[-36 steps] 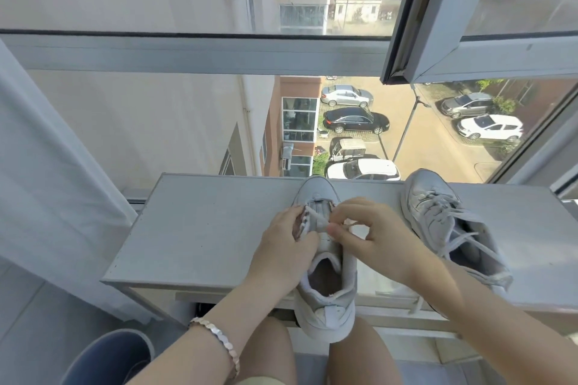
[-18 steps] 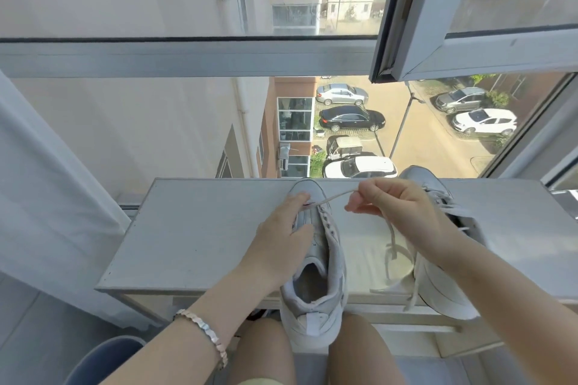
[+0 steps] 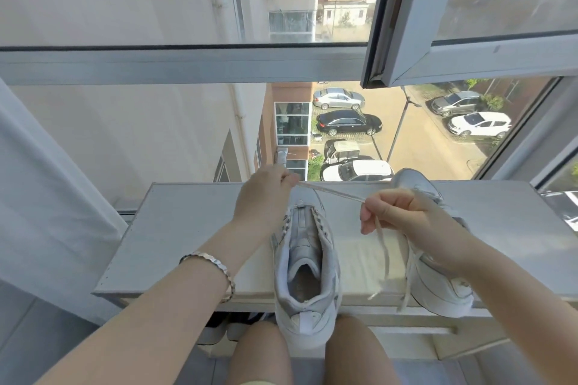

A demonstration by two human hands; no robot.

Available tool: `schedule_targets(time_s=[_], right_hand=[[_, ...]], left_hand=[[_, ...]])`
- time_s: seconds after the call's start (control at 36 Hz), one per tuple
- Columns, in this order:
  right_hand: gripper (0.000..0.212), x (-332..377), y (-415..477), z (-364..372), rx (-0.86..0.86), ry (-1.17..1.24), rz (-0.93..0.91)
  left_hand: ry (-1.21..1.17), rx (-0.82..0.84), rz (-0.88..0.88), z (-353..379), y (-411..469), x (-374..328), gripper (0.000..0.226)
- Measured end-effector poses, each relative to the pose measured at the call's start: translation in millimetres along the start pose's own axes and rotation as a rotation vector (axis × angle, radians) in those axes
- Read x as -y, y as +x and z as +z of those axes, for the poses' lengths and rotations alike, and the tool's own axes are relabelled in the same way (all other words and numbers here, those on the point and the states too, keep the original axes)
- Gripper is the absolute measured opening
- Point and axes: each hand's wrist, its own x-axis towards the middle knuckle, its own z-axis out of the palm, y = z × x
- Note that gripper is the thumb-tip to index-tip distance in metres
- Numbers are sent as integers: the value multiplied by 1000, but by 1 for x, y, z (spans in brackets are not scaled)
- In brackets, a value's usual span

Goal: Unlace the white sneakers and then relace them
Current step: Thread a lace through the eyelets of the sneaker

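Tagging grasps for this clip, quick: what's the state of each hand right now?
Left hand: closed, pinching the shoelace above the sneaker toe.
Right hand: closed, gripping the same shoelace.

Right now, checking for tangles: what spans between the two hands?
In the head view, one lace, pulled straight from left hand to right hand.

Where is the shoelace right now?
In the head view, the shoelace is stretched between the left hand and right hand, above the toe of the middle sneaker; its loose end hangs from the right hand over the ledge.
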Motion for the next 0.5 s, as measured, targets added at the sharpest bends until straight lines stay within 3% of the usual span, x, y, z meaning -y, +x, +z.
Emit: schedule_targets(time_s=[0.11, 0.22, 0.31, 0.39, 0.5], right_hand=[[28, -3, -5, -6, -28, 117, 30], [27, -3, -6, -2, -65, 224, 60], [25, -1, -2, 8, -152, 355, 81], [32, 7, 3, 16, -199, 520, 121], [31, 19, 11, 23, -285, 605, 145]], left_hand=[[200, -57, -256, 3, 10, 29, 27], [301, -95, -229, 8, 2, 21, 19], [65, -211, -6, 9, -12, -5, 7], [-281, -16, 90, 8, -34, -37, 13], [-518, 142, 5, 10, -50, -51, 19]])
